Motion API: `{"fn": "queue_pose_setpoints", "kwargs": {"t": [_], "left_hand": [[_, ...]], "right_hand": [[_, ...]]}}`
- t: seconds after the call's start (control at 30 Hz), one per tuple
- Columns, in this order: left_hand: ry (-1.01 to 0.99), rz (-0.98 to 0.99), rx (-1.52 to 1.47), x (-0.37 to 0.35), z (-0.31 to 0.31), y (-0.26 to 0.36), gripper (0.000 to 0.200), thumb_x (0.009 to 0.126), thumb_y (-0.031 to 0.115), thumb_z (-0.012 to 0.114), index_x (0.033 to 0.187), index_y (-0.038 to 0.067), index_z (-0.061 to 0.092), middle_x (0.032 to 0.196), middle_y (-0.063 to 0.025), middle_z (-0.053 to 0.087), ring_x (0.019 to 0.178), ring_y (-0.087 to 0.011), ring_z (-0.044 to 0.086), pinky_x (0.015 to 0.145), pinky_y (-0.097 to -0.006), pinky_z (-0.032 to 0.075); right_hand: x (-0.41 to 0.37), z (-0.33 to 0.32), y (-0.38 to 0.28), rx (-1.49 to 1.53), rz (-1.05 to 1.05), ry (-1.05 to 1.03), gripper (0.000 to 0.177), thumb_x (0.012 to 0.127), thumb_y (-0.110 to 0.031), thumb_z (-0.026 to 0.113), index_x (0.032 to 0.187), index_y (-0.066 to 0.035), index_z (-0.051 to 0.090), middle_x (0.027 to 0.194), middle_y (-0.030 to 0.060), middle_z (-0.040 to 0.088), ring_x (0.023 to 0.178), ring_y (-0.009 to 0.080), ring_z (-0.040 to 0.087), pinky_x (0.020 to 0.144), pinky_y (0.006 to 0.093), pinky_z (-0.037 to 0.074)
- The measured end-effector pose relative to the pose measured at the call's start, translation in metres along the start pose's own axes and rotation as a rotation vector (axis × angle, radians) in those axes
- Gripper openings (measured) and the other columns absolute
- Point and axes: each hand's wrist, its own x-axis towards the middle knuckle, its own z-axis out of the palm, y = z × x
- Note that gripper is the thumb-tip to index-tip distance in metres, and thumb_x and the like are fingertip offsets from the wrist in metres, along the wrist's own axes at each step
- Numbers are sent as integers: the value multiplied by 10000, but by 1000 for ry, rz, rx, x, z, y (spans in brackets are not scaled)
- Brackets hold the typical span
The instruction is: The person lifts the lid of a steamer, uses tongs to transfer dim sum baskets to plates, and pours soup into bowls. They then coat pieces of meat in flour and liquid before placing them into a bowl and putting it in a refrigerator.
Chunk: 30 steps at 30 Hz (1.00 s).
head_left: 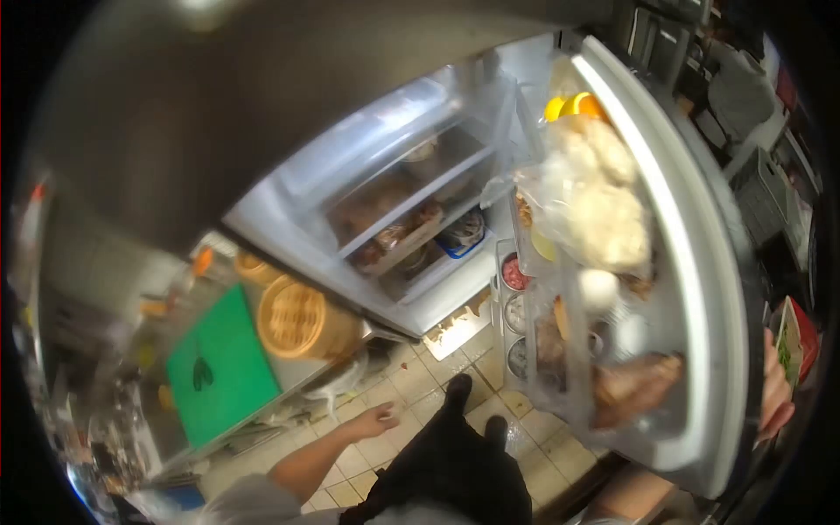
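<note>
At far left we see a green cutting board (219, 372) with a bamboo steamer (297, 319) just beside it. Our left hand (372, 422) hangs over the tiled floor (411, 381), fingers loosely apart and holding nothing. Further right stands the open fridge door (700, 289), its shelves packed with bagged food (604, 219). Our right hand (774, 389) grips the door's outer edge.

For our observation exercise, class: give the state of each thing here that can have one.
Fridge door: swung open, shelves packed.
Fridge: open, shelves stocked.
Left hand: empty, hanging free.
Right hand: at the door's edge, grip unclear.
Bamboo steamer: standing upright.
Green cutting board: lying flat.
</note>
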Motion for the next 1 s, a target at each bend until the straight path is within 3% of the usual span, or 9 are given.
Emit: {"fn": "queue_pose_setpoints", "kwargs": {"t": [0.13,0.23,0.27,0.37,0.57,0.67,0.87,0.97,1.0], "left_hand": [[437,-175,-431,-146,79,-102,964,922,573,654,1585,10,240,1521,-247,439,1377,-338,462,1066,-428,453],[418,-338,-668,-214,196,-176,1011,905,666,615,1577,-1,260,1524,-215,443,1384,-302,448,1088,-431,428],[283,-51,-878,-220,230,-198,1031,884,702,612,1566,-2,293,1545,-207,422,1413,-295,419,1128,-419,387],[553,-221,-862,-283,297,-170,1035,887,774,513,1574,31,292,1608,-204,322,1497,-331,291,1222,-453,244],[1114,-332,-1009,-271,397,-283,957,856,555,704,1512,-55,367,1536,-270,414,1434,-375,406,1190,-393,317],[1284,-304,-1256,-274,423,-353,900,881,524,693,1498,-58,394,1530,-265,428,1427,-357,421,1175,-393,340],[1506,-135,-1408,-362,352,-455,845,905,506,700,1512,-4,406,1477,-249,499,1360,-331,502,1112,-397,418],[1513,44,-1625,-407,314,-481,831,919,501,692,1532,31,386,1455,-243,523,1306,-333,550,1076,-405,453],[1490,176,-1531,-422,307,-481,843,922,514,683,1539,32,371,1485,-239,492,1359,-333,494,1112,-404,416]], "right_hand": [[6,26,-19,192,-20,-53,169,958,-119,609,1015,32,661,934,96,697,847,184,655,834,324,517],[-14,82,-30,400,69,-231,161,958,-105,621,1024,35,664,931,94,699,843,181,658,822,319,522],[-34,106,-37,476,126,-333,158,958,-101,625,1027,36,665,930,94,700,842,180,659,818,318,523],[-123,168,-67,657,324,-822,151,958,-87,637,1035,39,668,928,92,702,837,177,662,807,314,528],[-298,193,-103,644,291,-1919,143,957,-59,661,1053,46,674,922,90,707,829,171,668,783,305,538],[-277,189,-141,426,217,-1856,184,983,-128,606,1102,-2,667,902,84,656,769,185,621,704,327,535],[-342,300,-292,665,1068,-1378,129,971,-155,607,905,-48,639,884,45,633,772,139,546,686,283,449],[-404,341,-403,592,1000,-1626,120,969,-153,626,925,-50,668,887,34,644,768,124,547,694,273,448],[-421,362,-410,551,782,-1939,172,981,-194,647,995,-27,689,908,35,665,787,96,559,694,258,441]]}}
